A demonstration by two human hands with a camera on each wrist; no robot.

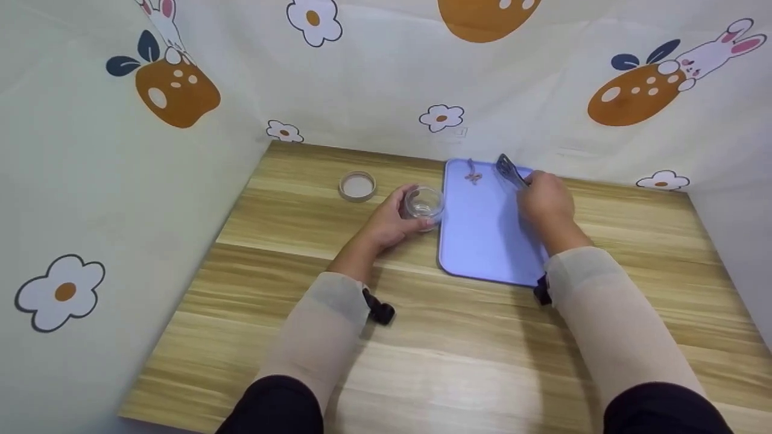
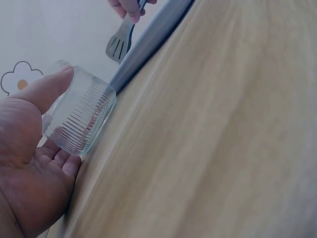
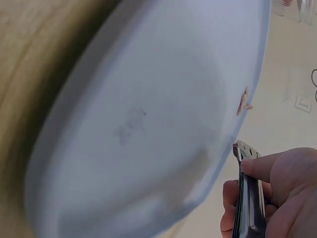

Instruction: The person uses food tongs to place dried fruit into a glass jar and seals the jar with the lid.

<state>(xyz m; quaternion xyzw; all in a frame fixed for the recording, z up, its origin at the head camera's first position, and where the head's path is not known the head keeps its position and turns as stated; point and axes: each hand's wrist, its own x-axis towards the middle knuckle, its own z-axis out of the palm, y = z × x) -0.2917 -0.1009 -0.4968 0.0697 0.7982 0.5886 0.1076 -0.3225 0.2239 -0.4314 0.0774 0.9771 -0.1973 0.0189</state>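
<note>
Gripping small clear ribbed glass jar [image 1: 424, 204] w/ left hand [image 1: 391, 223], fingers curling round it; jar standing on light wooden tabletop [image 1: 301, 205], touching left edge of flat lavender plastic tray [image 1: 482, 241]. Pinching grey metal tongs [image 1: 511, 172] w/ right hand [image 1: 546, 202] over tray's far right part, tips angling toward tray's far edge. Lying near tray's far edge: small pinkish-brown scrap [image 1: 473, 177], just left of tong tips, so right hand nearer. Resting well left of tray: round beige lid [image 1: 357, 185].
</note>
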